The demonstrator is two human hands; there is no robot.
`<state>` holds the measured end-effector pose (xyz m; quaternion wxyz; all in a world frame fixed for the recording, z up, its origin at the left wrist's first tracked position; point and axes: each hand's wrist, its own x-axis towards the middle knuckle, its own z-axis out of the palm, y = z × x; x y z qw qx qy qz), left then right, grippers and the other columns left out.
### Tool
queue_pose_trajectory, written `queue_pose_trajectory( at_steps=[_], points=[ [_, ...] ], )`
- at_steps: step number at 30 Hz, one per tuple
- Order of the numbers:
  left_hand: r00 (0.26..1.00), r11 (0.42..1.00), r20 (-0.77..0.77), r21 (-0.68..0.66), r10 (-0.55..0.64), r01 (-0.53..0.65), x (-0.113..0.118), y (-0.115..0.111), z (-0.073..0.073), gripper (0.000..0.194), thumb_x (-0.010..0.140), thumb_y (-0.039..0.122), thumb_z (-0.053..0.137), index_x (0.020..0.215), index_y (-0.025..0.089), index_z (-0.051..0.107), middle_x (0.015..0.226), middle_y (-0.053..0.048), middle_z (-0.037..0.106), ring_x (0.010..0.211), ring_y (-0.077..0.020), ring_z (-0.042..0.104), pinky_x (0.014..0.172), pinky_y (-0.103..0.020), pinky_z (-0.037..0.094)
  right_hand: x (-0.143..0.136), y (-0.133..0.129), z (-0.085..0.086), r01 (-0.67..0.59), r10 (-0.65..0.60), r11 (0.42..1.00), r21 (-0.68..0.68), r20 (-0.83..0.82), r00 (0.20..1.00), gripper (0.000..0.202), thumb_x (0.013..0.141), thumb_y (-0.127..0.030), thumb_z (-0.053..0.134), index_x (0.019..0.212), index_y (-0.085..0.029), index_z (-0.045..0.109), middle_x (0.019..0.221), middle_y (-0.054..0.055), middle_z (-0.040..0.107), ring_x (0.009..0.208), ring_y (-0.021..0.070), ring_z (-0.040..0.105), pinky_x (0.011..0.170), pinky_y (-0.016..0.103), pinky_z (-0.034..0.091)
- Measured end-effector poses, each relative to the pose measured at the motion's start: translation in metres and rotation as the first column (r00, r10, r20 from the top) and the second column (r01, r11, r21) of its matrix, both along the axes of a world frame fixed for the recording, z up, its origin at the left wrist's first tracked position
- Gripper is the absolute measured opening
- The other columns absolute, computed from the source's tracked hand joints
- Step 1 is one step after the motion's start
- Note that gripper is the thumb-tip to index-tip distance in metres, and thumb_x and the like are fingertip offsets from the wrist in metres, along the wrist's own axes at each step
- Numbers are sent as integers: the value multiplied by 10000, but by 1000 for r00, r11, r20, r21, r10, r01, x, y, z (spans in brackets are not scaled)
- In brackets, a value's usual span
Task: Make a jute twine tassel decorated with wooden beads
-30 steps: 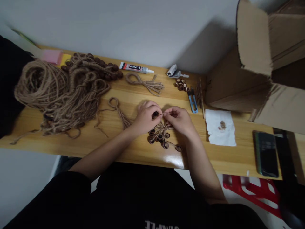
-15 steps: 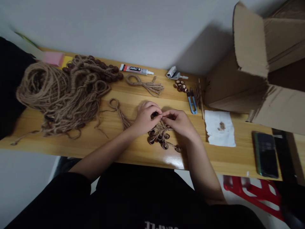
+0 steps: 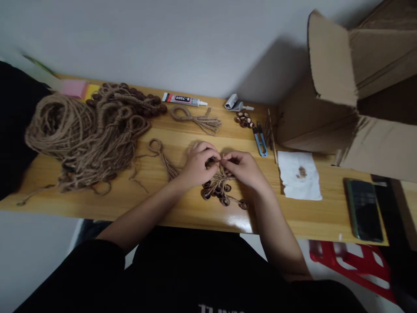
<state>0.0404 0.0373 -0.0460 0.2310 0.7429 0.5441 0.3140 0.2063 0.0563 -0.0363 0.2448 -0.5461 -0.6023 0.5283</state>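
My left hand [image 3: 200,165] is closed in a pinch above the twine strands, with a dark piece partly visible between its fingers. Fingertips nearly touching it, my right hand [image 3: 243,168] pinches a thin twine end. Beneath both hands, a bundle of twine strands with brown shell-like caps [image 3: 224,201] on their ends lies on the table. A looped twine bundle [image 3: 166,163] runs from the left to under my left hand. Farther back rests another looped twine bundle [image 3: 195,118].
Twine and brown caps [image 3: 107,130] are heaped at left. Behind lie a glue tube [image 3: 184,99], a curled tube [image 3: 235,103] and loose caps [image 3: 244,119]. Blue snips [image 3: 261,141], a thin stick [image 3: 272,137], white tissue [image 3: 299,184], a phone [image 3: 364,211] and a cardboard box [image 3: 306,117] stand right.
The view has shifted slightly. Both hands stay close together over the strands, and a short twine end now sticks up between the fingertips.
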Motion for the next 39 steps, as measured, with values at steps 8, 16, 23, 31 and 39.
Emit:
queue_pose_trajectory(
  at_steps=[8, 16, 23, 31, 39],
  points=[
    [994, 1000, -107, 8, -26, 27, -2, -2, 0, 124, 673, 123, 607, 695, 218, 683, 1033, -39, 612, 1039, -235, 521, 909, -417, 388, -1, -1, 1, 37, -36, 999, -40, 26, 999, 106, 703, -281, 581, 680, -180, 602, 521, -40, 560, 477, 104, 503, 526, 235, 401],
    [977, 997, -213, 64, -26, 41, -4, -4, 4, 87, 685, 146, 608, 643, 207, 654, 1081, -51, 606, 1074, -266, 504, 883, -435, 379, -1, -1, -2, 29, -29, 999, 29, 11, 1000, 81, 684, -248, 585, 674, -177, 621, 562, -33, 581, 540, 111, 519, 555, 232, 398],
    [997, 991, -78, 131, -22, 33, -1, -1, 4, 128, 814, 158, 544, 803, 194, 666, 968, -66, 613, 976, -217, 548, 875, -388, 442, -5, -4, 1, 17, -27, 996, 87, 120, 992, 74, 687, -225, 585, 669, -180, 641, 622, -17, 627, 592, 122, 549, 588, 229, 392],
    [946, 994, -321, 84, -45, 76, 5, 34, 27, 193, 802, 165, 524, 956, 199, 634, 998, -84, 619, 995, -256, 559, 851, -414, 458, -9, -4, 8, 16, -50, 987, 162, 207, 977, 82, 710, -167, 587, 651, -185, 641, 656, 0, 672, 634, 138, 579, 619, 230, 387],
    [794, 976, -608, 160, -19, 146, 49, 115, 39, 155, 797, 236, 567, 917, 174, 643, 956, -137, 639, 998, -311, 541, 824, -443, 409, -9, -4, 12, -27, -15, 985, 173, 239, 971, 103, 701, -100, 589, 671, -189, 633, 739, 25, 706, 698, 161, 616, 664, 236, 405]
  ],
)
